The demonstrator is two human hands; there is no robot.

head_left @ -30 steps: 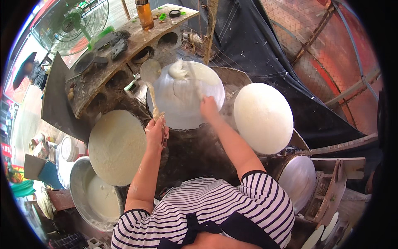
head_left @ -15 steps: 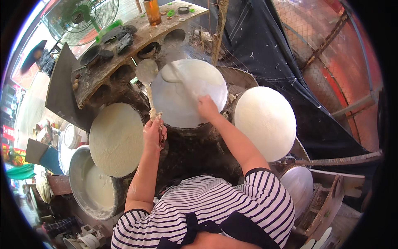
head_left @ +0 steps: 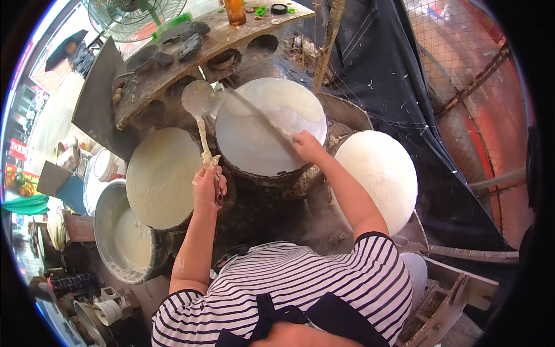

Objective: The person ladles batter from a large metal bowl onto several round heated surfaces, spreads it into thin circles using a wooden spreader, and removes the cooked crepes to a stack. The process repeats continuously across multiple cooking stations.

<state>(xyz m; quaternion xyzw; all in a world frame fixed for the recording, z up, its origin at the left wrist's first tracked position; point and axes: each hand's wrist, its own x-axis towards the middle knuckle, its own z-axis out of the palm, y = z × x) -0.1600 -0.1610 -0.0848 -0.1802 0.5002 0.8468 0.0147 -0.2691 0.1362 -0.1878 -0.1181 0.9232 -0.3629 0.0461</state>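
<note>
Two bare hands work over a round metal griddle [head_left: 248,147] near the front edge of a soot-marked counter [head_left: 277,32], seen from where I sit, a long way off, through the head camera. The fingers of the right hand [head_left: 307,146] are clenched around the near end of a long flat scraper [head_left: 260,117], its far end reaching the griddle's far-left rim. Pale batter [head_left: 292,99] covers the far part of the griddle, while the surface toward the near rim looks like bare metal. In the left hand [head_left: 208,183], the fingers wrap the batter-crusted handle of a ladle [head_left: 198,97], its bowl beside the griddle's far-left rim; whether the two touch, I cannot tell. To spread well, I judge, the scraper calls for a low angle and light, even pressure, each stroke starting inside the thick batter and drawing it toward the thin edge in one smooth arc. Pressing hard could tear the layer; pausing could leave a ridge. I would hold the ladle clear of the scraper's sweep so drips do not spot the sheet. Coated pans flank the griddle: a cream-covered left pan [head_left: 165,179] and a whiter right pan [head_left: 378,179], beyond the right forearm.
</note>
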